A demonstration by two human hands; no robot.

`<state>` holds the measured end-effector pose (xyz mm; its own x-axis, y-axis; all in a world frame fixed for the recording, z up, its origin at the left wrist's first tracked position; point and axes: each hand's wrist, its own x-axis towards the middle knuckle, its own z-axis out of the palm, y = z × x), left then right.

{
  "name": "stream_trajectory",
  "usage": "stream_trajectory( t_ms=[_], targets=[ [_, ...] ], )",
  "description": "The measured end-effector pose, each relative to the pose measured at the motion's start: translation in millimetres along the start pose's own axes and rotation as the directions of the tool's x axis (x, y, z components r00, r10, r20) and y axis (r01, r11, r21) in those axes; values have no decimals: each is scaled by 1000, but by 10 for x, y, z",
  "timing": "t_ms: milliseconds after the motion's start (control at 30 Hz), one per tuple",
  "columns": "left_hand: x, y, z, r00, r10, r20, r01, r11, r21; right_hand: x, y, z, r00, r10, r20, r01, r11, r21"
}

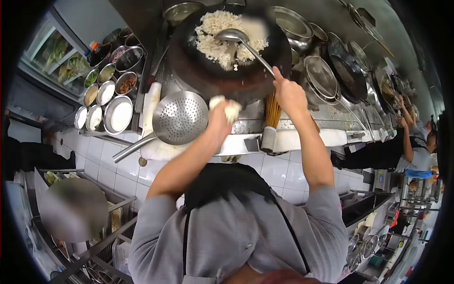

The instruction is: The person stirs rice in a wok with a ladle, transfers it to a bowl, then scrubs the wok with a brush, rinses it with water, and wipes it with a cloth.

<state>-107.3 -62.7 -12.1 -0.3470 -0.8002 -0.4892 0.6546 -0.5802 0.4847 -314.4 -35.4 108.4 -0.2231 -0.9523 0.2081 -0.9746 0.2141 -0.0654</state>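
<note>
Loose white rice (215, 26) lies in a large dark wok (189, 61), with a few grains scattered toward its near side. My right hand (290, 98) is closed round the handle of a steel ladle (232, 35), its forefinger stretched along the shaft. The ladle's bowl rests among the rice. Close to the wok's near edge, my left hand (220, 119) grips a cream-white cloth (232, 111), somewhat blurred. A perforated steel strainer (180, 117) sits just left of that hand, its handle pointing toward me.
Left of the stove stand several metal bowls of ingredients, one with white powder (118, 113). A bamboo brush (273, 111) lies below my right hand. Mesh skimmers (322, 75) and pans (347, 73) crowd the right side. Another person (416, 146) is at the far right.
</note>
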Motion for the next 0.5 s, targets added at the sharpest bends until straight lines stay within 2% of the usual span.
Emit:
stream_trajectory(
  t_ms=[33,133,233,267,333,367,400,433,467,500],
  targets=[
    [-221,1,-29,999,-33,-32,35,998,44,-69,20,-111,1000,1,5,-1,1000,14],
    [-595,319,436,995,-67,-74,68,998,15,-372,28,-535,998,11,57,-14,998,62],
    [230,562,514,991,-134,21,134,991,7,-537,10,-628,990,2,141,-22,990,141],
    [174,504,480,991,-133,-17,133,991,17,-561,33,-678,978,-10,209,-22,989,150],
    [146,578,617,995,-85,-52,88,995,41,-655,132,-952,968,-72,242,45,992,116],
    [-82,644,745,985,-169,-44,171,984,39,-651,239,-1036,960,-96,262,73,993,98],
    [-140,698,837,984,-173,-50,175,984,33,-626,424,-972,963,-144,229,115,984,132],
    [-155,689,839,980,-187,-69,189,982,29,-534,382,-984,962,-115,246,110,993,34],
    [59,631,680,978,-206,25,206,978,-16,-391,410,-719,978,-100,184,101,995,4],
    [139,499,573,996,-92,-11,92,996,16,-207,454,-359,991,-89,98,92,995,-30]
  ],
)
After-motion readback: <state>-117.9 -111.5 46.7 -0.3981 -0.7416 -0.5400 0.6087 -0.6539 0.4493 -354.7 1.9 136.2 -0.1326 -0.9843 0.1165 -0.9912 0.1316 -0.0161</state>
